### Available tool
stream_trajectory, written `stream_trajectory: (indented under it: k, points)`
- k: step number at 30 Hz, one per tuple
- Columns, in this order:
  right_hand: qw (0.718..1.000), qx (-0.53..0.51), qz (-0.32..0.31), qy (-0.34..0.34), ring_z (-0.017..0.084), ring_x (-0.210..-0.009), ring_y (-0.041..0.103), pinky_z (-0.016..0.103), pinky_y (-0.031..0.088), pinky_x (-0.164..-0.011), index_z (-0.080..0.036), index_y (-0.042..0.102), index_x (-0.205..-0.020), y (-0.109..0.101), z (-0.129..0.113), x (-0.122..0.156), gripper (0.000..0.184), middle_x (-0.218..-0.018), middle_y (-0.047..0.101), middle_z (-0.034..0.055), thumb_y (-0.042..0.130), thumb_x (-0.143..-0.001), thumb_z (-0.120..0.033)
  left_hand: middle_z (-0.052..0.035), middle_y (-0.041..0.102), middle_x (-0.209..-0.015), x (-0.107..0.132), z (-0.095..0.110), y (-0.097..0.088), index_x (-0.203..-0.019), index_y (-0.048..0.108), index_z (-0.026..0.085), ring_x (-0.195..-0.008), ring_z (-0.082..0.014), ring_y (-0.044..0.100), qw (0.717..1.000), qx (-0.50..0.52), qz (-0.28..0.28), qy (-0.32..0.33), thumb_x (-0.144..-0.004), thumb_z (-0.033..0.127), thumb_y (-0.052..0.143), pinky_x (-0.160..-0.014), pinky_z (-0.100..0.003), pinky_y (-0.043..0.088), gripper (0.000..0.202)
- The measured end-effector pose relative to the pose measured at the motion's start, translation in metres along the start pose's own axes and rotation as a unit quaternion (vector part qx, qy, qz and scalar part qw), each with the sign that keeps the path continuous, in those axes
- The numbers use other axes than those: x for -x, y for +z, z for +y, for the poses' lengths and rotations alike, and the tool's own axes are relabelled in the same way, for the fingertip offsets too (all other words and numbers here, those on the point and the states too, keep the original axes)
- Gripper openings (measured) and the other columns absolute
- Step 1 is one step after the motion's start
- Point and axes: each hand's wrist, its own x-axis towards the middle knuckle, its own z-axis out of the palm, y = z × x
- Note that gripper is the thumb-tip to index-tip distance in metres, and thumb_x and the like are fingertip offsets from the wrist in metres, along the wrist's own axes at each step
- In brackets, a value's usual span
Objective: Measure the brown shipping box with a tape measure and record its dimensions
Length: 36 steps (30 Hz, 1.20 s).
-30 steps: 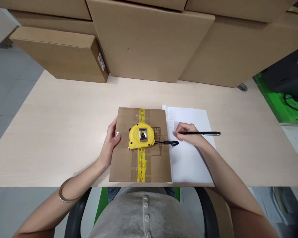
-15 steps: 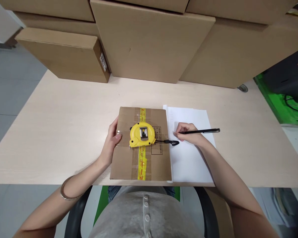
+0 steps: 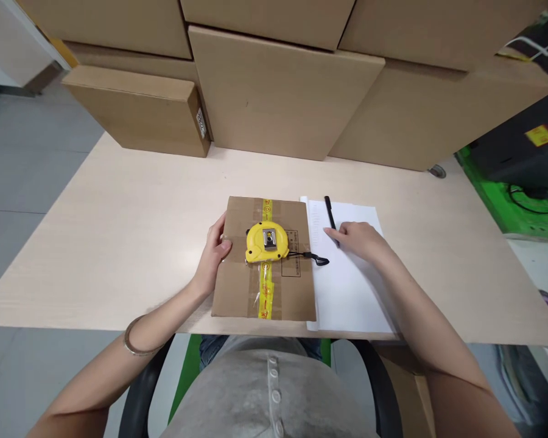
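My left hand [image 3: 214,258] grips the left edge of a flat cardboard box [image 3: 235,292], thumb on top. A yellow tape measure [image 3: 257,249] rests on the box, across its yellow printed tape. Its black wrist strap [image 3: 317,260] trails right, over the box edge onto the white paper [image 3: 351,298]. Over the paper, my right hand [image 3: 358,238] has its forefinger stretched out and the other fingers curled. A black pen [image 3: 330,210] passes under that forefinger, its thicker end pointing away from me. The hand seems to pinch the pen, though the contact is partly hidden.
Large cardboard boxes [image 3: 278,97] stand along the back of the table [image 3: 141,243], with a smaller box [image 3: 132,115] at the left. Dark equipment with a yellow label [image 3: 539,135] is at the right. Chair armrests flank my lap below the table edge.
The pen has swung from pointing right, in a writing hold, to pointing away from me across the paper. My right forefinger has straightened. My left hand keeps its hold; the view has shifted slightly.
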Motion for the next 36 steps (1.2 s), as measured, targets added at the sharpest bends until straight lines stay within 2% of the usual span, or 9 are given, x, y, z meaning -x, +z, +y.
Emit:
stream_trajectory:
  k: [4, 6, 9, 14, 18, 23, 27, 32, 36]
  points:
    - [0.98, -0.045, 0.063, -0.184, 0.024, -0.081, 0.06, 0.038, 0.045, -0.076, -0.022, 0.067, -0.084, -0.022, -0.051, 0.018, 0.041, -0.089, 0.069, 0.009, 0.059, -0.097, -0.06, -0.0073, 0.05, -0.167, -0.003, -0.004, -0.003, -0.154, 0.055, 0.031, -0.159, -0.0395, 0.041, 1.0, -0.002, -0.003, 0.006, -0.087, 0.065, 0.071, -0.132, -0.055, 0.033, 0.077]
    - [0.942, -0.066, -0.024, -0.328, 0.027, -0.098, 0.063, 0.041, 0.051, -0.089, -0.022, 0.075, -0.112, -0.024, -0.081, 0.028, 0.053, -0.11, 0.068, 0.0117, 0.061, -0.094, -0.07, -0.0081, 0.05, -0.167, -0.003, -0.006, -0.003, -0.155, 0.054, 0.03, -0.158, -0.04, 0.041, 1.0, -0.002, -0.008, 0.009, -0.088, 0.067, 0.07, -0.132, -0.056, 0.032, 0.079]
    - [0.911, 0.002, -0.11, -0.397, 0.034, -0.119, 0.06, 0.05, 0.05, -0.106, -0.023, 0.073, -0.132, -0.015, -0.118, 0.039, 0.071, -0.121, 0.062, 0.0135, 0.072, -0.084, -0.075, -0.0093, 0.049, -0.168, -0.004, -0.008, -0.004, -0.156, 0.052, 0.029, -0.158, -0.0401, 0.041, 1.0, -0.011, -0.012, 0.019, -0.089, 0.067, 0.068, -0.131, -0.056, 0.033, 0.078]
    - [0.916, -0.012, -0.118, -0.384, 0.034, -0.123, 0.06, 0.051, 0.049, -0.109, -0.024, 0.074, -0.119, -0.001, -0.129, 0.061, 0.053, -0.124, 0.064, 0.0123, 0.084, -0.081, -0.06, -0.012, 0.051, -0.166, -0.005, -0.006, -0.005, -0.153, 0.054, 0.025, -0.158, -0.0395, 0.04, 0.999, -0.029, -0.011, 0.034, -0.089, 0.069, 0.067, -0.133, -0.057, 0.03, 0.079]
    - [0.946, -0.122, -0.091, -0.286, 0.026, -0.095, 0.069, 0.042, 0.055, -0.086, -0.023, 0.065, -0.122, 0.002, -0.112, 0.069, 0.059, -0.108, 0.074, 0.0065, 0.091, -0.071, -0.041, -0.0112, 0.05, -0.167, -0.005, -0.003, -0.004, -0.154, 0.054, 0.025, -0.158, -0.0393, 0.041, 0.999, -0.028, -0.016, 0.032, -0.091, 0.067, 0.067, -0.132, -0.058, 0.031, 0.077]
    - [0.931, -0.258, -0.117, -0.232, 0.028, -0.098, 0.072, 0.041, 0.055, -0.087, -0.022, 0.075, -0.103, -0.004, -0.096, 0.03, 0.049, -0.106, 0.08, 0.007, 0.094, -0.067, -0.049, -0.0122, 0.055, -0.163, -0.004, -0.007, -0.011, -0.149, 0.059, 0.027, -0.152, -0.0391, 0.05, 0.999, -0.032, 0.002, 0.026, -0.094, 0.068, 0.064, -0.125, -0.059, 0.041, 0.069]
    - [0.91, -0.361, -0.023, -0.201, 0.028, -0.108, 0.072, 0.04, 0.056, -0.096, -0.021, 0.075, -0.109, -0.006, -0.093, -0.007, 0.049, -0.116, 0.08, 0.0093, 0.088, -0.075, -0.055, -0.0136, 0.044, -0.171, 0.021, -0.007, -0.034, -0.161, 0.047, 0.032, -0.158, -0.0426, 0.041, 0.987, -0.077, -0.006, 0.141, -0.094, 0.088, 0.044, -0.128, -0.067, 0.034, 0.087]
    - [0.903, -0.389, -0.03, -0.18, 0.025, -0.095, 0.074, 0.037, 0.06, -0.085, -0.021, 0.071, -0.1, 0.005, -0.094, -0.029, 0.047, -0.098, 0.079, 0.0073, 0.087, -0.073, -0.057, -0.0156, 0.025, -0.179, 0.064, 0.003, -0.057, -0.172, 0.026, 0.038, -0.164, -0.0469, 0.028, 0.943, -0.238, -0.142, 0.185, -0.076, 0.089, 0.071, -0.132, -0.069, 0.03, 0.117]
    - [0.901, -0.397, -0.043, -0.167, 0.021, -0.085, 0.074, 0.032, 0.059, -0.076, -0.02, 0.071, -0.098, 0.006, -0.094, -0.03, 0.046, -0.094, 0.078, 0.0063, 0.084, -0.075, -0.057, -0.0152, 0.045, -0.167, 0.063, 0.003, -0.06, -0.164, 0.041, 0.039, -0.154, -0.0407, 0.049, 0.944, -0.247, -0.136, 0.169, -0.074, 0.059, 0.093, -0.126, -0.062, 0.045, 0.106]
